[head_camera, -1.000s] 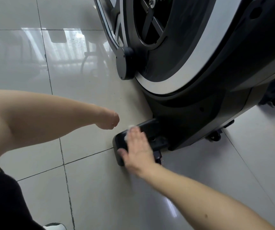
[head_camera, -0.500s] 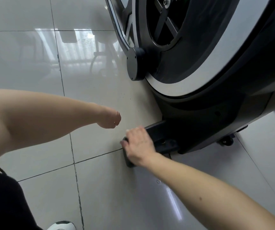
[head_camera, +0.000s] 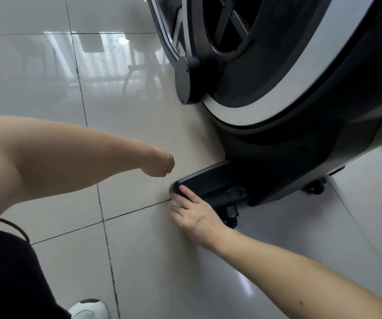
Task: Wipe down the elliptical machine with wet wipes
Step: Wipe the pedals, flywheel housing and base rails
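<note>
The elliptical machine (head_camera: 300, 111) fills the upper right: a black and silver flywheel housing on a black base. Its black stabilizer bar (head_camera: 213, 178) sticks out to the left along the floor. My right hand (head_camera: 197, 215) curls round the bar's left end, index finger on top, and presses a white wet wipe (head_camera: 174, 202) against the end cap. Only a small edge of the wipe shows under the fingers. My left hand (head_camera: 160, 164) hangs just left of and above the bar's end, fingers loosely curled, holding nothing and touching nothing.
A glossy tiled floor (head_camera: 139, 261) lies all round. A round black crank cap (head_camera: 186, 81) juts from the flywheel. Small wheels sit under the bar (head_camera: 230, 215) and under the base (head_camera: 315, 187). My white shoe (head_camera: 88, 309) and dark trouser leg are at the bottom left.
My right hand slid with the wipe from the top of the bar to its left end and curled round the end cap. My left arm barely moved.
</note>
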The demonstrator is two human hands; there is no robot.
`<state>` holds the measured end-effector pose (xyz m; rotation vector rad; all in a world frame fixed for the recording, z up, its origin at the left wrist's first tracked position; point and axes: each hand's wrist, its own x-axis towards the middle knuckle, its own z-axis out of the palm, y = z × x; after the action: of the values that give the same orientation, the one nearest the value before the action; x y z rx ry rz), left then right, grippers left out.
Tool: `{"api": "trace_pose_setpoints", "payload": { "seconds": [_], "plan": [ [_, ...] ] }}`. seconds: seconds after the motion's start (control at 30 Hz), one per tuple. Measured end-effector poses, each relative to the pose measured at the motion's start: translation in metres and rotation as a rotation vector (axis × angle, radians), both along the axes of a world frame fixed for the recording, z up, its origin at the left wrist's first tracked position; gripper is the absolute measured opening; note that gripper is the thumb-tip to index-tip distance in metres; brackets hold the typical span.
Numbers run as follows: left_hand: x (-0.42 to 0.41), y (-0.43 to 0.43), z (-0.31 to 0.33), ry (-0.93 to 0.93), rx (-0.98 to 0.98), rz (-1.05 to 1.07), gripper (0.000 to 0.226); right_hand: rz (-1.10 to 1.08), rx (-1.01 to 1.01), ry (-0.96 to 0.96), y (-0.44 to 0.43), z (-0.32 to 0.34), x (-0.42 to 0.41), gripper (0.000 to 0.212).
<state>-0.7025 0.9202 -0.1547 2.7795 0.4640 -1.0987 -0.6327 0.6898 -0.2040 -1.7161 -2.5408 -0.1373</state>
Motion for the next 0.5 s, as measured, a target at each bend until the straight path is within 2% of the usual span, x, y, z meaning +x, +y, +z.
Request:
{"api": "trace_pose_setpoints", "payload": {
  "seconds": [0.1,0.2,0.33,0.43,0.5],
  "plan": [
    [0.000,-0.006,-0.004,0.006,-0.067,0.028,0.038,-0.146,0.120,0.129,-0.008,0.014,0.034,0.030],
    [-0.001,-0.006,0.003,0.014,-0.055,0.026,0.039,-0.409,0.207,0.127,-0.025,0.019,0.073,0.027],
    [0.004,-0.012,0.010,-0.002,-0.040,0.000,0.041,-0.699,0.070,0.183,-0.044,0.013,0.082,0.050],
    [0.012,-0.017,0.008,-0.035,-0.054,0.010,0.041,-0.850,-0.099,0.198,-0.052,0.005,0.044,0.053],
    [0.015,-0.019,0.006,-0.046,-0.060,0.008,0.039,-0.872,-0.156,0.297,-0.056,0.004,0.008,0.066]
  ]
}}
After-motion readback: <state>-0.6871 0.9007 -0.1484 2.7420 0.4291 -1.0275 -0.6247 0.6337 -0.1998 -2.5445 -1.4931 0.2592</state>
